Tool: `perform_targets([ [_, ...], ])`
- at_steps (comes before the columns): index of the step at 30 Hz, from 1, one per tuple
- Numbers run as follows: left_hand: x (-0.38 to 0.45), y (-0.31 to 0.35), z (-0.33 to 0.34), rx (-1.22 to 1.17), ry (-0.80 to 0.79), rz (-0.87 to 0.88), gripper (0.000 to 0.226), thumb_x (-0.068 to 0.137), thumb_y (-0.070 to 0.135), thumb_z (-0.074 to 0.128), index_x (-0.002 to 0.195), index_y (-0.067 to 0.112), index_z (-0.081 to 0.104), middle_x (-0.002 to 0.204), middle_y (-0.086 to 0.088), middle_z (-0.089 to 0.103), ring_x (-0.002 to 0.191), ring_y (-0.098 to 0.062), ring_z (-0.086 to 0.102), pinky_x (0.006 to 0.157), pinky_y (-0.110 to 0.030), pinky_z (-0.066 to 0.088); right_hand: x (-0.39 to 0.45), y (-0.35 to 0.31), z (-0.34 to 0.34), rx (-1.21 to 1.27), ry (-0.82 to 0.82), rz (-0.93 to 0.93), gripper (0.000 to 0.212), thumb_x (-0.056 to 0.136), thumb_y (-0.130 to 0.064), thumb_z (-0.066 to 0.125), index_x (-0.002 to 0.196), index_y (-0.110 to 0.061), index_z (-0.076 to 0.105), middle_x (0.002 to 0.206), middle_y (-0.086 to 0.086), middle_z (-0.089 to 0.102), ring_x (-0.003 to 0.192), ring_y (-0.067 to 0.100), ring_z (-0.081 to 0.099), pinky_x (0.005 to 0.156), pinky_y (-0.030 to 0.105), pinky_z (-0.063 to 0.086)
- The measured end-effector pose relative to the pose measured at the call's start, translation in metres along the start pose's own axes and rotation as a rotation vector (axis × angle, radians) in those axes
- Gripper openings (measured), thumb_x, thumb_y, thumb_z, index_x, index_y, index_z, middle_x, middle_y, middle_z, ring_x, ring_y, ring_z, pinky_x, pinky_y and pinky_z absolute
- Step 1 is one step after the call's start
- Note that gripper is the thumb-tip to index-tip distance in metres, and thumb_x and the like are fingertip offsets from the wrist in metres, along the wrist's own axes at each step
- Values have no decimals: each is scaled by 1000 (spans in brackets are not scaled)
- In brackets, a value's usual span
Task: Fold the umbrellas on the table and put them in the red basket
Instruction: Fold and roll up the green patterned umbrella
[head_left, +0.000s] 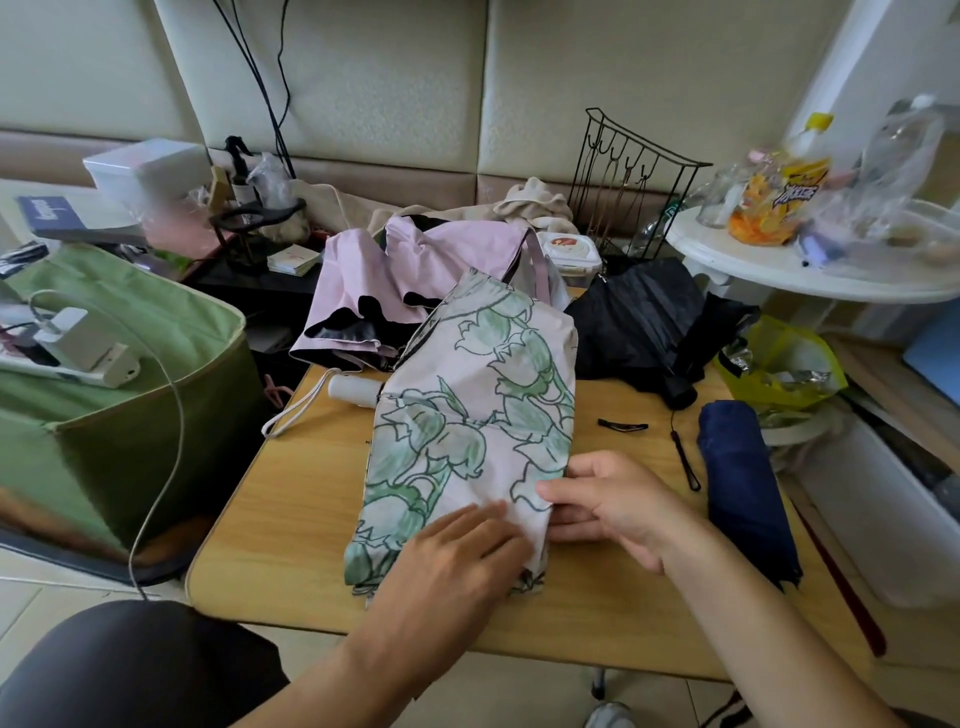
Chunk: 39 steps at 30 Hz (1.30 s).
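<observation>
A pale pink umbrella with a green flower print (467, 415) lies collapsed on the wooden table (291, 514), its white handle (353, 389) pointing left. My left hand (457, 551) lies flat on its near end, fingers straight. My right hand (613, 504) pinches the cloth at its right edge. A plain pink umbrella (410, 270) lies behind it, a black umbrella (649, 322) at the back right, and a rolled navy umbrella (743, 488) along the right edge. No red basket is in view.
A green fabric bin (130, 415) stands left of the table with a white charger and cable on it. A black strap (623, 425) lies on the table. A white round side table (779, 265) with bottles, a wire rack (623, 187) and a yellow bag (779, 364) crowd the right.
</observation>
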<state>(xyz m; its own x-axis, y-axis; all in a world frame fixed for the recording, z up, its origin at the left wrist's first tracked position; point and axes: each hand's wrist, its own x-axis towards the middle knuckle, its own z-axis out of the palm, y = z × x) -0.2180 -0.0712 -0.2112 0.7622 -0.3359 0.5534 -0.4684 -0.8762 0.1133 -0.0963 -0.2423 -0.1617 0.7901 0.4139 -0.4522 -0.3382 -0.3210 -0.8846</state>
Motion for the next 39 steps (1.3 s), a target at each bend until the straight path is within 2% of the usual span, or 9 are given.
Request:
perform_targets([
  [4, 3, -1, -2, -1, 44, -44, 23, 90, 18, 77, 113, 20, 72, 121, 3, 71, 126, -18, 63, 107, -33, 51, -5, 5, -1, -721, 467, -477, 21, 89, -32, 81, 81, -26, 63, 63, -9, 67, 61, 2, 64, 52, 17, 46],
  [8, 9, -13, -8, -76, 94, -172, 19, 92, 25, 66, 108, 23, 76, 116, 8, 73, 120, -13, 65, 96, -36, 57, -10, 11, 1, -926, 581, -1003, 19, 98, -31, 70, 87, -22, 58, 78, -14, 56, 66, 5, 55, 55, 26, 51],
  [11, 13, -17, -16, -140, 135, -237, 20, 97, 29, 61, 102, 22, 78, 106, 9, 76, 102, -9, 71, 85, -29, 58, -16, 6, -4, -854, 325, -1236, 31, 102, -42, 62, 90, -14, 64, 89, -7, 57, 76, 13, 57, 64, 31, 51],
  [15, 21, -23, -22, -189, 93, -292, 25, 105, 38, 56, 99, 20, 73, 91, 9, 71, 78, -16, 67, 63, -36, 54, -11, 8, -1, -966, 121, -1188, 27, 96, -40, 72, 103, -15, 65, 102, -7, 59, 95, 15, 58, 82, 34, 52],
  [19, 25, -27, -29, -142, 28, -220, 34, 95, 50, 64, 118, 25, 69, 110, 10, 72, 99, -12, 66, 82, -27, 54, -11, 4, 1, -647, 98, -1116, 12, 91, -11, 76, 89, -13, 64, 93, -6, 62, 91, 17, 62, 77, 40, 52],
  [26, 26, -33, -34, -92, 112, -182, 24, 92, 36, 71, 110, 20, 73, 107, 7, 74, 96, -16, 71, 77, -35, 57, -17, -6, 4, -482, -24, -998, 14, 90, -22, 80, 96, -17, 68, 95, -7, 65, 93, 22, 64, 81, 40, 52],
  [31, 23, -39, -52, -114, 10, -227, 35, 90, 53, 67, 118, 32, 68, 111, 18, 69, 91, -3, 63, 75, -10, 42, -16, -6, 2, -387, -12, -990, 11, 94, -27, 73, 91, -17, 69, 91, -4, 64, 92, 26, 63, 83, 47, 50],
  [35, 20, -51, -55, -42, 87, -164, 22, 91, 30, 69, 111, 25, 77, 103, 12, 76, 84, -12, 72, 66, -32, 60, -17, -5, 4, -451, -14, -1014, 20, 90, -32, 79, 100, -18, 69, 98, -4, 63, 95, 24, 62, 82, 41, 51],
  [39, 23, -43, -57, -16, 79, -94, 15, 91, 24, 76, 105, 19, 78, 104, 8, 75, 90, -16, 72, 75, -34, 59, -14, -6, 9, -602, 34, -1104, 13, 89, -14, 81, 95, -15, 69, 93, -6, 59, 86, 18, 58, 71, 38, 49],
])
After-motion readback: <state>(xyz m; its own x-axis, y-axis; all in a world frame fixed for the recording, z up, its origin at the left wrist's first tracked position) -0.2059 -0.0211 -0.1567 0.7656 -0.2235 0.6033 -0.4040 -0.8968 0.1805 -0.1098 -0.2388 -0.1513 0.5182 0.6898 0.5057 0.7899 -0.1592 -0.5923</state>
